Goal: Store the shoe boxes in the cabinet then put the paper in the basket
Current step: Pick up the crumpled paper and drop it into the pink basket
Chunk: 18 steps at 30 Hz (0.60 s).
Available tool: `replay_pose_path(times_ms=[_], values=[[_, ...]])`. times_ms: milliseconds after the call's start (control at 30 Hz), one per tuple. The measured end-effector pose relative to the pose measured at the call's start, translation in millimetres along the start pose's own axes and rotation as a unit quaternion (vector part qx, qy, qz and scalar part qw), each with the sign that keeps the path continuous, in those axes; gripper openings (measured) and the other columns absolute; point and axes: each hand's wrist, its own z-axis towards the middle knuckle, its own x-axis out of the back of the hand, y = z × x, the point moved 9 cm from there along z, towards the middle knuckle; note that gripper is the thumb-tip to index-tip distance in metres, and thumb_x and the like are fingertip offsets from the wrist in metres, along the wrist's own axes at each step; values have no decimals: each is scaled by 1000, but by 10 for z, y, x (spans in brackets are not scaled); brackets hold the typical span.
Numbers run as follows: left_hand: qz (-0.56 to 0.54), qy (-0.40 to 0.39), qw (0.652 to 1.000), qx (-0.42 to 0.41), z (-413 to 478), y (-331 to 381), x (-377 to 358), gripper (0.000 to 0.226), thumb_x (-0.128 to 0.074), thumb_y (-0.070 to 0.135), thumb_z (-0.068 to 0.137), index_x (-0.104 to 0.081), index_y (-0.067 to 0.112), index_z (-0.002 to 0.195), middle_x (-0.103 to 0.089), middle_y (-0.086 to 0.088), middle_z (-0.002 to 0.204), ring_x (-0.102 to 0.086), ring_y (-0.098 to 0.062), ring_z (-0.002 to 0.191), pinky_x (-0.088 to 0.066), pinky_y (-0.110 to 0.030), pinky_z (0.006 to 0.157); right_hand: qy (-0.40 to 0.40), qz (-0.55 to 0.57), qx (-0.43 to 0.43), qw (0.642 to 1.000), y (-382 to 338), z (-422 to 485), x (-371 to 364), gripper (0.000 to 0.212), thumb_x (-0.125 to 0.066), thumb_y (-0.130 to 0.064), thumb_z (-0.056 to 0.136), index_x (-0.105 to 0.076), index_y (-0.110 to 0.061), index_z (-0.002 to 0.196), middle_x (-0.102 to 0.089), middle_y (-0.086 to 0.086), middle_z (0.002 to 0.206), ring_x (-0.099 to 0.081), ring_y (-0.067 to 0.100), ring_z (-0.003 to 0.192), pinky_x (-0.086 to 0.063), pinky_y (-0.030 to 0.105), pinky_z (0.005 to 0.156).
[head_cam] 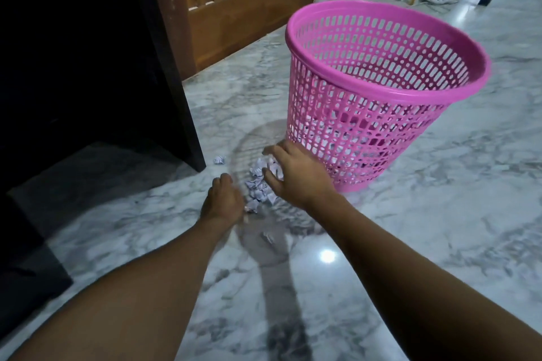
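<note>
Crumpled white paper balls [259,187] are lying in a loose heap on the glossy grey-veined marble floor [440,214], just beside the foot of the pink perforated plastic basket [390,91], which is standing upright. One stray ball [219,159] is sitting near the dark cabinet [88,67].

Right hand [293,176] is reaching palm-down, fingers spread wide, resting on the heap. Left hand [224,199] is flanking the heap's other side and is motion-blurred, so its grip is unreadable.

Slatted brown wooden door [234,9] is standing behind.
</note>
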Motion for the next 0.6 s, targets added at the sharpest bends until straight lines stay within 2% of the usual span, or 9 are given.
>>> replay_pose_path(times_ms=[67, 133, 233, 300, 400, 467, 533, 600], values=[[18, -3, 1000, 20, 178, -25, 4, 37, -40, 17, 97, -42, 9, 132, -43, -16, 135, -48, -37, 120, -43, -46, 95, -102, 19, -51, 993, 226, -35, -454, 54, -62, -49, 88, -51, -26, 135, -52, 3, 136, -49, 24, 126, -42, 37, 103], [41, -15, 999, 22, 361, -71, -18, 51, -41, 18, 96, -30, 13, 146, -37, -13, 143, -42, -34, 127, -40, -46, 100, -162, 5, -81, 984, 394, -48, -802, 80, -63, -66, 79, -39, -29, 146, -41, 4, 150, -37, 23, 140, -30, 33, 114], [61, -35, 997, 19, 634, -196, -102, 58, -48, 21, 94, -25, 14, 147, -37, -14, 144, -44, -35, 126, -41, -45, 98, -165, -8, -85, 983, 511, 12, -1144, 116, -52, -91, 57, -29, -29, 152, -31, 15, 158, -28, 30, 146, -23, 37, 120], [69, -41, 996, 33, 763, -290, -165, 60, -48, 31, 96, -22, 13, 147, -42, -15, 144, -50, -36, 121, -43, -45, 93, -164, 25, -79, 983, 540, 50, -1306, 125, -48, -94, 48, -23, -33, 154, -20, 19, 162, -17, 34, 150, -20, 44, 122], [117, -12, 992, 34, 893, -271, -189, 66, -41, 44, 99, -16, 15, 152, -49, -14, 142, -55, -36, 118, -44, -40, 83, -196, 45, -54, 978, 543, 74, -1440, 124, -63, -90, 50, -16, -41, 154, -5, 15, 165, -3, 29, 153, -8, 44, 124], [147, 9, 988, 36, 939, -199, -149, 62, -36, 49, 100, -22, 17, 151, -55, -13, 135, -57, -36, 115, -41, -37, 76, -224, 39, -31, 973, 535, 51, -1506, 116, -63, -87, 58, -18, -41, 154, -5, 11, 166, -4, 26, 153, -3, 41, 124], [149, 24, 988, 32, 962, -156, -123, 49, -35, 47, 101, -38, 17, 140, -61, -14, 126, -59, -38, 110, -42, -37, 75, -205, 21, -22, 978, 530, 34, -1527, 103, -55, -88, 66, -26, -39, 152, -16, 11, 164, -14, 27, 151, -8, 39, 123], [143, 41, 989, 13, 967, -144, -106, 37, -35, 43, 102, -45, 16, 126, -64, -15, 115, -61, -39, 102, -42, -37, 72, -171, -7, -25, 985, 513, 34, -1542, 84, -48, -84, 76, -41, -38, 145, -35, 12, 155, -30, 30, 143, -21, 40, 119]])
